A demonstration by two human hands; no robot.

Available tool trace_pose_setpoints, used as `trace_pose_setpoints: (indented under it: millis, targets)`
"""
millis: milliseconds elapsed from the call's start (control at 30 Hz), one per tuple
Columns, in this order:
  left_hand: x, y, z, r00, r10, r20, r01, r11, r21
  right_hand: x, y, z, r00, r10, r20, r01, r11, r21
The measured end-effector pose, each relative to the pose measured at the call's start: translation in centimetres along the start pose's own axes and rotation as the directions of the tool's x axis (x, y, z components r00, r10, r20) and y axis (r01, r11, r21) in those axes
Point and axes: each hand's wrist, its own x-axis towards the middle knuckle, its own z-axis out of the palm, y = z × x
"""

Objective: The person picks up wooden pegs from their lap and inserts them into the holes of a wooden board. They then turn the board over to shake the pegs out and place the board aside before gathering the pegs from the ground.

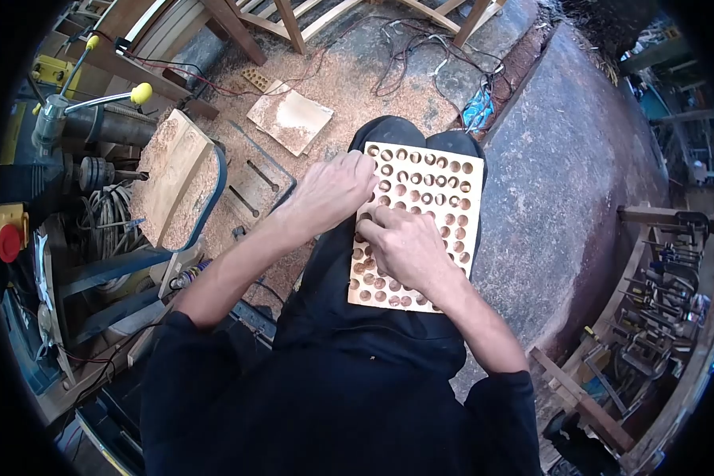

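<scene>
A pale wooden board point(472, 230) drilled with rows of round holes lies across my lap. My left hand point(341, 186) is closed at the board's upper left edge, its fingers curled in. Its fingertips are hidden, so whatever it may pinch does not show. Just below it, my right hand point(408, 242) reaches over the middle left of the board with bent, closed fingers. The fingertips are near the left edge holes, and I cannot make out what is between them. Some holes in the upper rows look partly filled; others are see-through or dark.
At left stands a drill press with yellow-knobbed handles point(141, 94), a red stop button point(9, 243) and a shaving-covered table holding a wood piece point(186, 178). Flat boards point(293, 119) lie on the shaving-strewn floor. Cables point(404, 59) run behind; clamps point(658, 309) hang at right.
</scene>
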Motion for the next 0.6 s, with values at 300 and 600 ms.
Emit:
trace_pose_setpoints:
  millis: [300,600]
  targets:
    - [-4.2,-1.5,0.8,0.968,-0.198,0.157,0.117,-0.202,-0.973,-1.4,0.6,-2.3,0.987,0.154,-0.049,-0.138,0.963,0.233]
    - [-8.8,1.9,2.6,0.84,-0.486,0.241,0.391,0.235,-0.89,-2.1,-4.0,-0.7,0.978,0.172,0.122,-0.144,0.968,-0.206]
